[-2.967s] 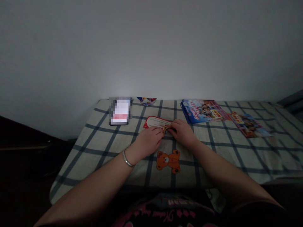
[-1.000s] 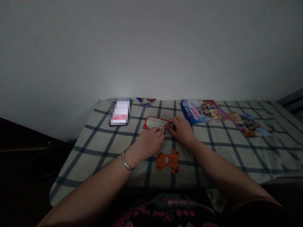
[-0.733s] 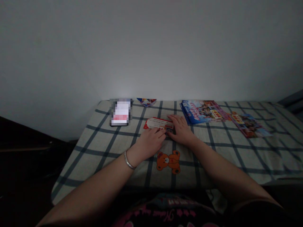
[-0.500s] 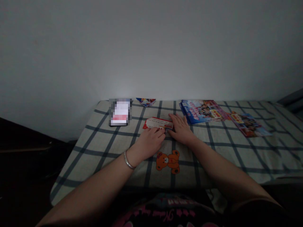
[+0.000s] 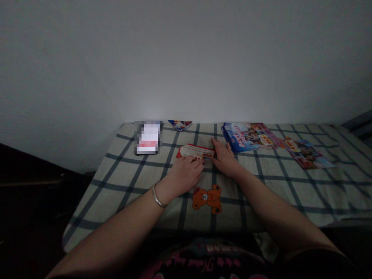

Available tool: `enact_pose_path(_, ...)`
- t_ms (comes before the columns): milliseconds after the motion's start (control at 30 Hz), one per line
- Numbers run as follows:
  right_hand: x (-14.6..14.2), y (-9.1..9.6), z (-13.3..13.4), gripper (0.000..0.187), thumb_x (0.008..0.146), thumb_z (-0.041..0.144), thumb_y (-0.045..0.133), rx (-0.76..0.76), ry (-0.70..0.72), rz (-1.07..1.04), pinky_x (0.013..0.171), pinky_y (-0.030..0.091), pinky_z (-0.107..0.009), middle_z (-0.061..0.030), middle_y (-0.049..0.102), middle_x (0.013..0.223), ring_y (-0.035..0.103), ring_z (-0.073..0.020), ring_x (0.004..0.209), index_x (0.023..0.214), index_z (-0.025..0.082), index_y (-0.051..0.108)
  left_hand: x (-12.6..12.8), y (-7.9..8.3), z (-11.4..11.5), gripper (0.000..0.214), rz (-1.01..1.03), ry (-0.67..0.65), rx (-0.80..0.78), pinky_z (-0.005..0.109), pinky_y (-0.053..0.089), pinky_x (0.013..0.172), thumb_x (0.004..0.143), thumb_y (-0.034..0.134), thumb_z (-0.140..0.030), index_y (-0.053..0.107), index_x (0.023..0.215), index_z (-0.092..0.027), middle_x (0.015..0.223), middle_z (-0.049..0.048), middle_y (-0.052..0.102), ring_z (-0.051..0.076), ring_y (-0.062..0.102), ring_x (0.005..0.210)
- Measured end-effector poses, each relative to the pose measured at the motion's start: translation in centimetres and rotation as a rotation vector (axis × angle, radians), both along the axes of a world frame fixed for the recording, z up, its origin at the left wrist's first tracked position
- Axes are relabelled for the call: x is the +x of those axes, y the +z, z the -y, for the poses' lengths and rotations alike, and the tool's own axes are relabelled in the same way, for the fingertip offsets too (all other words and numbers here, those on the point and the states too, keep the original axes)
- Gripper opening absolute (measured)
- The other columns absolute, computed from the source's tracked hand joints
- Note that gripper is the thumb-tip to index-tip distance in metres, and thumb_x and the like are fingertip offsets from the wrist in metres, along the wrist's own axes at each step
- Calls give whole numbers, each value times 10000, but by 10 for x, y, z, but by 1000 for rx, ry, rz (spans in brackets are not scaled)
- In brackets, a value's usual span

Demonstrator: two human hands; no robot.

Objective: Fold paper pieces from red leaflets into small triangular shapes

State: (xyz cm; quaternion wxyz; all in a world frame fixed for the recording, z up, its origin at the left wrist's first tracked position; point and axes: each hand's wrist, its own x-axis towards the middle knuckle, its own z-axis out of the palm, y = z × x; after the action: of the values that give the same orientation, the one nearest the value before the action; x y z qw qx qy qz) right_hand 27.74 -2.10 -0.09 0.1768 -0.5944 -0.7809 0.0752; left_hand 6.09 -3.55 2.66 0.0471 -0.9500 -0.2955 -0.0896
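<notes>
A folded red and white paper strip (image 5: 194, 151) lies on the checked cloth (image 5: 130, 178). My left hand (image 5: 183, 173) rests on its near edge, fingers curled and pressing the paper down. My right hand (image 5: 224, 157) lies flat at the paper's right end, fingers stretched along that edge. A silver bangle (image 5: 157, 196) sits on my left wrist. The scene is dim.
A lit phone (image 5: 148, 137) lies at the back left, beside a small folded paper piece (image 5: 179, 124) near the wall. A stack of blue leaflets (image 5: 247, 136) and a red leaflet (image 5: 307, 153) lie to the right. An orange bear print (image 5: 207, 197) marks the cloth.
My right hand has opened from a pinch at the paper's near edge and slid up along its right end, now lying flat. The left hand has barely moved.
</notes>
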Motion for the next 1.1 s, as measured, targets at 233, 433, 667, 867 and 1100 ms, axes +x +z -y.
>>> enact_pose_path(233, 1, 2, 0, 716, 809, 136, 405, 13, -40, -55, 1192, 120, -632, -171, 433, 1510, 358, -286, 1430, 1511, 112, 268, -5, -1, -2, 268, 24, 1, -45, 412, 496, 912, 888, 568, -198, 642, 1144, -168, 1320, 51, 629, 252, 565, 1126)
enact_pose_path(433, 6, 5, -1, 603, 851, 194, 464, 106, 16, -161, 1146, 314, -550, -161, 546, 1396, 488, -285, 1306, 1447, 152, 388, -5, -3, -3, 256, 48, 2, -30, 407, 494, 904, 905, 559, -211, 648, 1141, -168, 1278, 61, 648, 254, 572, 1111)
enact_pose_path(667, 2, 5, 1, 571, 868, 213, 562, 134, 162, -179, 1084, 420, -460, -129, 595, 1333, 540, -255, 1233, 1423, 173, 432, -8, -6, -6, 268, 78, -25, -22, 417, 487, 946, 895, 571, -203, 634, 1153, -162, 1244, 75, 644, 250, 566, 1103)
enact_pose_path(867, 0, 5, 2, 564, 867, 159, 570, 131, 251, -199, 1020, 476, -463, -113, 622, 1295, 578, -256, 1179, 1416, 211, 453, -11, -9, -7, 483, 177, -14, 25, 444, 498, 960, 853, 583, -143, 515, 1328, -199, 1293, 107, 560, 267, 554, 1152)
enact_pose_path(1100, 0, 8, 4, 579, 858, 132, 572, 120, 279, -188, 1009, 483, -466, -109, 622, 1287, 581, -259, 1175, 1417, 222, 448, -18, -8, -12, 780, 327, 32, 91, 550, 308, 1164, 807, 657, -198, 296, 1498, -175, 1483, 169, 382, 348, 327, 1403)
